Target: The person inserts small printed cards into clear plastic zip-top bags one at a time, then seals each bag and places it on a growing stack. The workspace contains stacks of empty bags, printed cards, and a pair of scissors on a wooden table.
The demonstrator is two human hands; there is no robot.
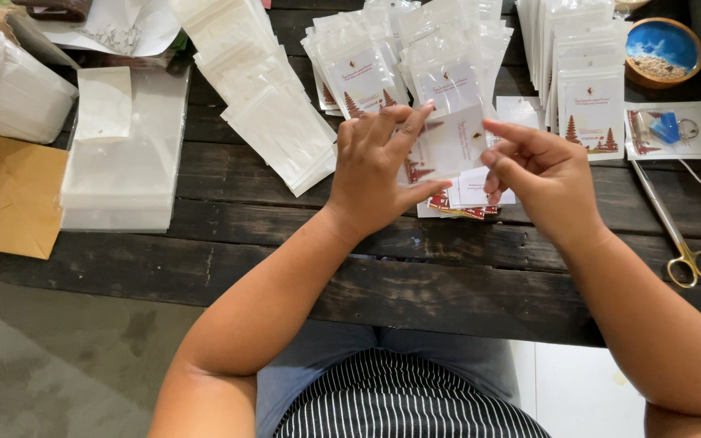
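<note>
- Striped black-and-white cloth (403, 401) and grey-blue fabric nearest the camera, at the bottom edge.
- Dark, worn wooden planks of the table (285, 243), grained and scuffed, running across the view.
- Left hand (379, 166) half curled, thumb and fingers pinching the left side of a small white card (456, 139) with a tiny dark mark near its right edge.
- Right hand (541, 174) loosely closed, fingertips gripping the card's right edge; card held just above the table, between the 2 hands.
- Small heap of white cards with red-and-gold printed corners (460, 203) lying directly beneath the hands, partly hidden by them.
- Gold-handled scissors (679, 235) right of the right hand, blades pointing away, handles near the table edge.
- Tan paper envelope (10, 195) at the far left, overhanging the table edge.
- Stack of clear plastic sleeves (123, 158), glossy and rectangular, just beside the envelope, with 1 small white packet (105, 104) resting on top.
- Slanted fan of plain white pouches (261, 89) left of the left hand.
- Overlapping rows of clear pouches with white cards bearing red tree-like prints (403, 61) beyond the hands.
- Upright-stacked row of the same printed pouches (582, 73) further right.
- Flat clear pouch holding a blue piece and a metal ring (675, 130) at the right.
- Round wooden bowl with blue glazed inside (663, 50) and pale grainy matter, at the far right corner.
</note>
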